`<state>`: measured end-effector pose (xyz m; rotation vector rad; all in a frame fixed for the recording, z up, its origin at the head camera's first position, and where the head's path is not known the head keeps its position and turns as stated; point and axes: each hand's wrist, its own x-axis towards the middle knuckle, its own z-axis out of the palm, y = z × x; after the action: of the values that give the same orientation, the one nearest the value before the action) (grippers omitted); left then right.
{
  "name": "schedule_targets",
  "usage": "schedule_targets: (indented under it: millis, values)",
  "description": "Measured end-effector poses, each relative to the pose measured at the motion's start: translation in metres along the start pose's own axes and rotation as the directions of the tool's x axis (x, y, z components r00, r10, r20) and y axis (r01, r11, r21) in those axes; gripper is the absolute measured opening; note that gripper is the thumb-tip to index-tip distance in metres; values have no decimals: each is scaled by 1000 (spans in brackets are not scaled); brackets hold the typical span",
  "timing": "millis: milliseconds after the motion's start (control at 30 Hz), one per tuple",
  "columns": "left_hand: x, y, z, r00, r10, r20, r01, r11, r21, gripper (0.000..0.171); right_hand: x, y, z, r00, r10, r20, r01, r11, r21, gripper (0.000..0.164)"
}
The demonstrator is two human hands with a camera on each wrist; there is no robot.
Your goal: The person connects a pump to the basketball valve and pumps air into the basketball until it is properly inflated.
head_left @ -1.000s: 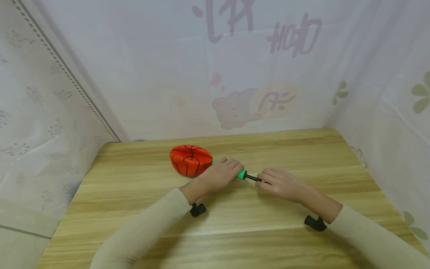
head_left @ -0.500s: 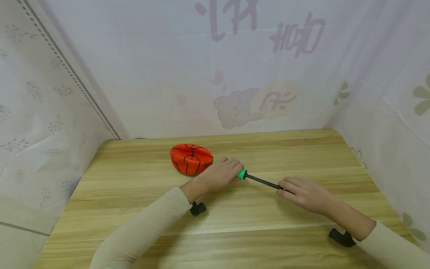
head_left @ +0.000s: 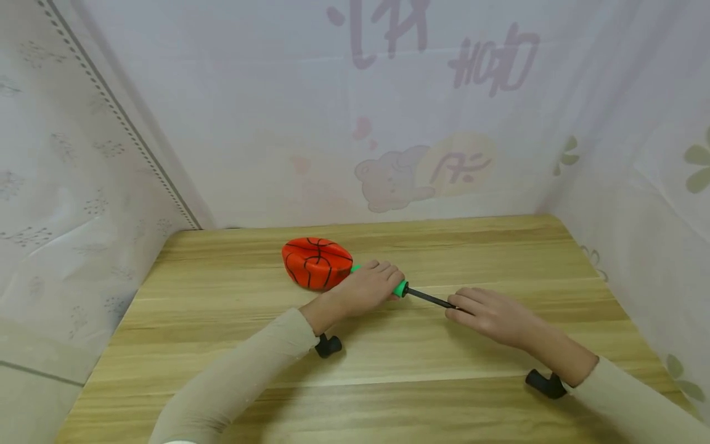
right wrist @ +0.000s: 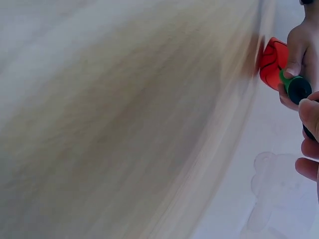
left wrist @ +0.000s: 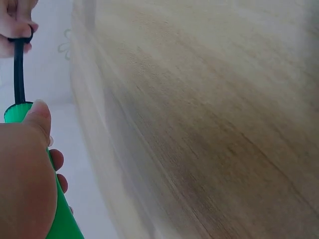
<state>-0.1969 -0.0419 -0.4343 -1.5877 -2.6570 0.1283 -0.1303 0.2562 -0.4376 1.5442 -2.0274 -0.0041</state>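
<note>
A partly collapsed red toy basketball (head_left: 316,264) with black lines lies towards the back of the table. My left hand (head_left: 363,291) wraps round the green barrel of a hand pump (head_left: 400,288), whose far end meets the ball's right side. The exact joint is hidden behind that hand. On the right, my right hand (head_left: 490,316) grips the pump's handle, and part of the black rod (head_left: 429,298) shows between the two hands. In the left wrist view, the thumb lies along the green barrel (left wrist: 65,219), and the black handle (left wrist: 21,39) sits in the other hand's fingers.
The wood-grain table (head_left: 399,407) stretches round both arms. A pale printed curtain (head_left: 266,123) rises behind it, with more cloth at both sides. Black wrist-worn devices (head_left: 329,346) hang under the forearms, close over the table.
My right hand first drew the pump handle out to the right, lengthening the exposed rod, then came slightly back left. My left hand and the ball stay about where they were.
</note>
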Motion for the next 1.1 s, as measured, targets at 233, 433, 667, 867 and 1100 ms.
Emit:
schedule_targets:
  millis: [233, 433, 667, 867, 1100]
  values:
    - [2, 1, 3, 1000, -6, 2, 6, 1000, 5, 37, 22, 4, 14, 1000, -17, 17, 17, 999, 31, 41]
    - [3, 3, 6, 1000, 5, -14, -5, 1000, 11, 35, 38, 6, 22, 999, -16, 37, 15, 999, 36, 43]
    - [3, 3, 4, 1000, 15, -21, -15, 1000, -5, 34, 45, 5, 27, 1000, -10, 28, 10, 1000, 2, 46]
    - [1, 0, 2, 999, 30, -31, -31, 999, -24, 31, 39, 3, 25, 1000, 6, 3, -6, 1000, 24, 43]
    - [-2, -2, 2, 999, 30, -45, -31, 999, -24, 30, 19, -3, 8, 999, 19, -26, -17, 999, 48, 39]
